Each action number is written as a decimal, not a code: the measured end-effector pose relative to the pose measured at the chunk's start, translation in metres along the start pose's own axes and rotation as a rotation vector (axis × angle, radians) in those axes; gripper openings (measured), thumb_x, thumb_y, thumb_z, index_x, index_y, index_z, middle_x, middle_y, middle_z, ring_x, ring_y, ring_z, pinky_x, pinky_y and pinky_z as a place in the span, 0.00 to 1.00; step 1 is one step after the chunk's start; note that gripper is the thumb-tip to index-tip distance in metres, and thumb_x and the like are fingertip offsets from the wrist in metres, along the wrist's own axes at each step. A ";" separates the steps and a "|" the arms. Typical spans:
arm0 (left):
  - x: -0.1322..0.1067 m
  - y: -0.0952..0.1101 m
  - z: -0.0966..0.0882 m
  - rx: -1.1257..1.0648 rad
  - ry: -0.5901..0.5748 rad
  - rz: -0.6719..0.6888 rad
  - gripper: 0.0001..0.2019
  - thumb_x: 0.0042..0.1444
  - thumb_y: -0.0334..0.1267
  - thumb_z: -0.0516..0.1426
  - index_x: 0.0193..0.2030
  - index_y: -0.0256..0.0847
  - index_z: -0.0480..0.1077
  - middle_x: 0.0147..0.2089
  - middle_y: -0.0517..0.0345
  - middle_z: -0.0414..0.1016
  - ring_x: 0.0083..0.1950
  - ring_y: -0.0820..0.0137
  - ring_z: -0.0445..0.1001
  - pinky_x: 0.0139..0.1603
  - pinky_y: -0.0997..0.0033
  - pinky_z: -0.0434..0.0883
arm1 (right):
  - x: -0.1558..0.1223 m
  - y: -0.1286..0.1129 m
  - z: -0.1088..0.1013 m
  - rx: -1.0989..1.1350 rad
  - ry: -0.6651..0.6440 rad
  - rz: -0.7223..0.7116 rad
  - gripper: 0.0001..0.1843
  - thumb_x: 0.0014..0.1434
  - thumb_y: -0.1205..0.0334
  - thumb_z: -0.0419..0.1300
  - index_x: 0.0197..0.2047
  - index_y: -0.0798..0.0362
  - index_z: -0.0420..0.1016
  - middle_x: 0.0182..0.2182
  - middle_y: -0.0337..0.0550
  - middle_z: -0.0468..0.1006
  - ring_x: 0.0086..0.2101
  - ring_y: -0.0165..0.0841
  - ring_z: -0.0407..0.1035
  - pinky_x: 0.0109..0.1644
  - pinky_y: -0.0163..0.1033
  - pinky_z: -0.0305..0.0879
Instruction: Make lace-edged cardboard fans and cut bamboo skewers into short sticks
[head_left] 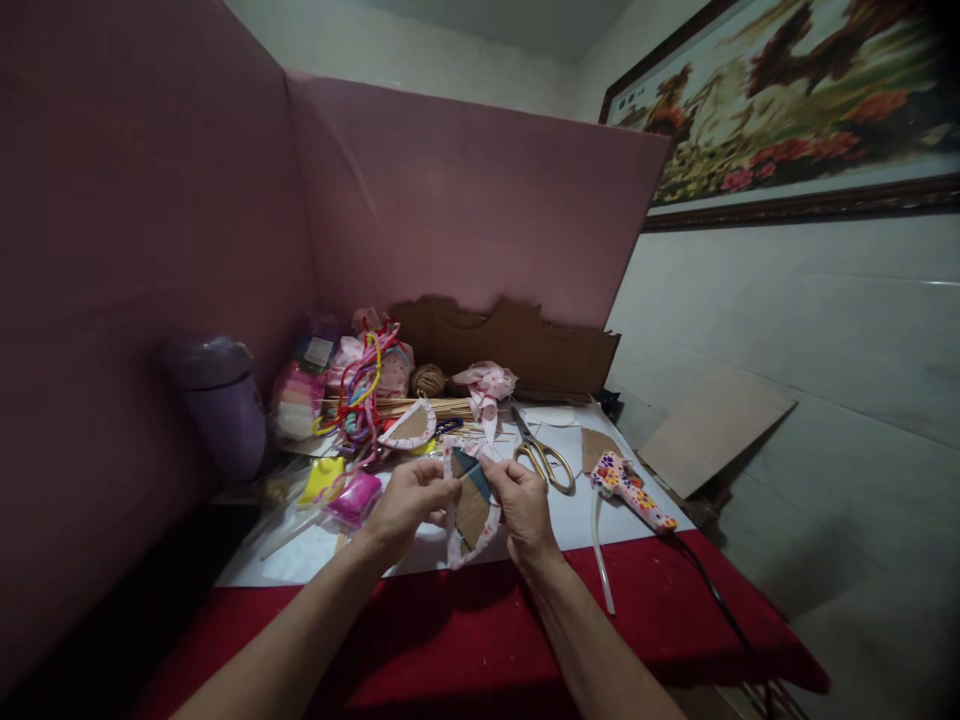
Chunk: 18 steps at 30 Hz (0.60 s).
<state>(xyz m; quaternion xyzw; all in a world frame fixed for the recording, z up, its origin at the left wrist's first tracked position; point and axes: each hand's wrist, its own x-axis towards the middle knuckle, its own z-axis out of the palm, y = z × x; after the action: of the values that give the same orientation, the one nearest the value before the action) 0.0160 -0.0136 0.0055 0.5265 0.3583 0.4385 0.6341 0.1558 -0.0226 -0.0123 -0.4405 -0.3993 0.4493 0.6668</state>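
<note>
Between my hands is a half-round cardboard piece (471, 512), its edge wrapped in pale pink patterned fabric and a dark blue patch near its top. My left hand (411, 500) pinches its left side. The fingers of my right hand (523, 502) are closed on its upper right edge. A second half-round piece (411, 428) with the same fabric edging lies just beyond my left hand. Gold-handled scissors (541, 455) rest past my right hand. Further right is a flower-patterned glue gun (628, 490) with a clear glue stick (602, 555) hanging from it.
Yellow (322, 480) and magenta packets (355, 498) lie at left, near colourful pipe cleaners (367, 390). Behind are a twine ball (428, 380), crumpled pink fabric (486, 383) and torn cardboard (517, 345). A purple bottle (225, 410) stands far left. The glue gun's cord (716, 590) crosses the red cloth (465, 640).
</note>
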 end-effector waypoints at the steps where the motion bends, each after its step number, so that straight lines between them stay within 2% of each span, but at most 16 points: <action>1: 0.000 0.000 0.000 -0.007 -0.002 -0.002 0.12 0.41 0.41 0.63 0.25 0.34 0.68 0.24 0.61 0.68 0.23 0.77 0.67 0.22 0.78 0.64 | -0.001 0.000 0.000 0.007 -0.013 0.015 0.21 0.41 0.48 0.67 0.19 0.56 0.66 0.15 0.33 0.65 0.18 0.23 0.56 0.22 0.30 0.54; 4: 0.002 -0.001 0.000 -0.023 0.012 -0.007 0.12 0.41 0.41 0.63 0.27 0.34 0.69 0.24 0.60 0.70 0.23 0.76 0.68 0.23 0.77 0.65 | -0.002 0.000 0.001 0.060 -0.069 0.053 0.21 0.40 0.48 0.68 0.22 0.56 0.67 0.16 0.33 0.66 0.18 0.24 0.57 0.21 0.30 0.55; 9: 0.002 -0.002 0.001 -0.028 0.043 -0.029 0.13 0.40 0.41 0.64 0.29 0.33 0.70 0.28 0.56 0.73 0.26 0.73 0.71 0.24 0.75 0.68 | -0.003 0.000 0.002 0.170 -0.055 0.056 0.22 0.49 0.42 0.60 0.26 0.55 0.69 0.17 0.35 0.68 0.17 0.25 0.58 0.21 0.31 0.56; 13: 0.002 -0.003 -0.001 -0.069 0.020 -0.045 0.16 0.40 0.43 0.65 0.31 0.33 0.70 0.29 0.55 0.73 0.26 0.72 0.72 0.25 0.74 0.68 | -0.001 0.001 0.001 0.072 -0.024 -0.002 0.20 0.45 0.47 0.65 0.22 0.56 0.67 0.15 0.32 0.63 0.17 0.23 0.54 0.21 0.29 0.53; 16: 0.003 -0.005 -0.004 -0.077 0.006 -0.042 0.18 0.42 0.46 0.64 0.36 0.35 0.71 0.31 0.56 0.74 0.26 0.73 0.72 0.24 0.75 0.67 | 0.000 0.006 0.001 -0.038 -0.041 -0.051 0.20 0.47 0.47 0.63 0.23 0.57 0.69 0.17 0.34 0.65 0.19 0.24 0.56 0.23 0.30 0.55; 18: 0.004 -0.006 -0.006 -0.042 0.036 -0.056 0.19 0.41 0.47 0.64 0.35 0.35 0.71 0.29 0.57 0.73 0.24 0.74 0.71 0.22 0.78 0.64 | 0.001 0.009 0.001 -0.136 -0.069 -0.087 0.21 0.49 0.45 0.60 0.23 0.57 0.69 0.18 0.36 0.68 0.21 0.26 0.59 0.25 0.31 0.58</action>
<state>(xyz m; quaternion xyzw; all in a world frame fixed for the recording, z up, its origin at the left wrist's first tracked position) 0.0135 -0.0078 -0.0012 0.4948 0.3750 0.4373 0.6506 0.1530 -0.0196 -0.0204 -0.4511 -0.4703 0.4070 0.6401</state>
